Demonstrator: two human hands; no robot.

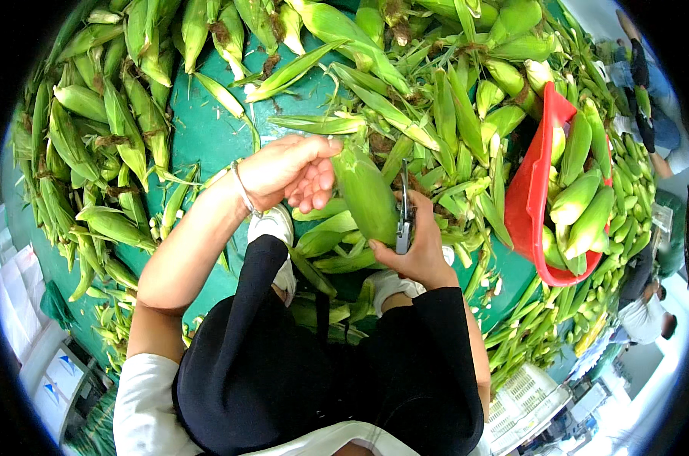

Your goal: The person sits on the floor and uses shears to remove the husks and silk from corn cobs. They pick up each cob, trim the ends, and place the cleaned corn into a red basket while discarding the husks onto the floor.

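In front of my knees is a green ear of corn in its husk (pixel 366 196), tilted, its upper end at my left hand (pixel 295 171). That thumb meets the upper end of the ear, while the other fingers curl loosely beside it. My right hand (pixel 424 247) is wrapped round hand shears (pixel 404 216) with silver metal parts, held upright along the ear's right side. The right thumb also presses the ear's lower end. Part of the shears' handle is hidden in the palm.
Husked ears pile up at the left (pixel 71 144) and along the far side. A red plastic basket (pixel 527 197) with several ears stands at right. Loose husk leaves (pixel 443 114) litter the green floor (pixel 207 114). A white crate (pixel 523 410) sits at lower right; other people are beyond.
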